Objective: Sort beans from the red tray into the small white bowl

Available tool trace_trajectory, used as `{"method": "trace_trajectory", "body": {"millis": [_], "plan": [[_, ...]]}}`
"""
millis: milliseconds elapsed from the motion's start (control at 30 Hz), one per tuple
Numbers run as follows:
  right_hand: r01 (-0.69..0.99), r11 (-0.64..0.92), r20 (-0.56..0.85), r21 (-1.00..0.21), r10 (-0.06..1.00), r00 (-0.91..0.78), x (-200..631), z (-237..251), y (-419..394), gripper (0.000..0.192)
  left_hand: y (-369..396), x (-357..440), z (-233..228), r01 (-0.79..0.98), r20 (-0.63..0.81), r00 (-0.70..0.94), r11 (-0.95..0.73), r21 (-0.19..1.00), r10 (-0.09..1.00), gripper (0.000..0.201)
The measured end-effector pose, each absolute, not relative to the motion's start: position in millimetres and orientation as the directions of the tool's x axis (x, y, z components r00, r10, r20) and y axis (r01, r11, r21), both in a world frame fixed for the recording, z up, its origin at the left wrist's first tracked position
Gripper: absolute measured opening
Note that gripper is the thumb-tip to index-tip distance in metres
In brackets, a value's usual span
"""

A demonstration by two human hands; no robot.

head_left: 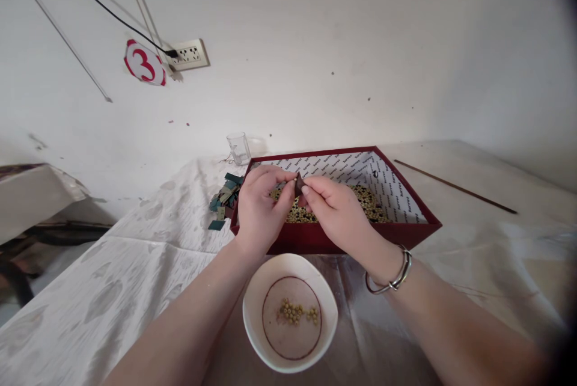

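White and round, a bowl (290,312) with a few pale beads sits nearest on the cloth-covered desk (135,266). Beyond it, the left hand (259,205) and the right hand (336,211) meet over a dark red box (406,231) of beads, both pinching one small dark piece (298,184) between fingertips. Green tags (223,198) lie left of the box, a glass (238,148) behind.

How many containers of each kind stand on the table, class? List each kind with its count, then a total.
Red box: 1
White bowl: 1
Glass cup: 1
Total: 3
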State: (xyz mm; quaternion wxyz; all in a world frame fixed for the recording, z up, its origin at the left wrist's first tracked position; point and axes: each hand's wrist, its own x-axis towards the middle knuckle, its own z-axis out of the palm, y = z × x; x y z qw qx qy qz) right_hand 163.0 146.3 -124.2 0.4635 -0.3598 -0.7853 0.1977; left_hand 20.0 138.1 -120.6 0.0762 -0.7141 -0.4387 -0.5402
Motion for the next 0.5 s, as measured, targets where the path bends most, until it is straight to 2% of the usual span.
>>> {"method": "trace_trajectory", "body": {"millis": [200,500], "plan": [[0.386,0.668,0.594,-0.636,0.743,-0.308,163.2,-125.1,146.4,0.021,138.3,20.1,-120.0,0.723,0.853,0.036,-0.603,0.337,0.52,0.011],[0.374,0.669,0.594,-0.642,0.743,-0.309,162.9,-122.3,144.2,0.023,134.1,22.1,-124.0,0.748,0.915,0.101,-0.636,0.189,0.391,0.009]]}}
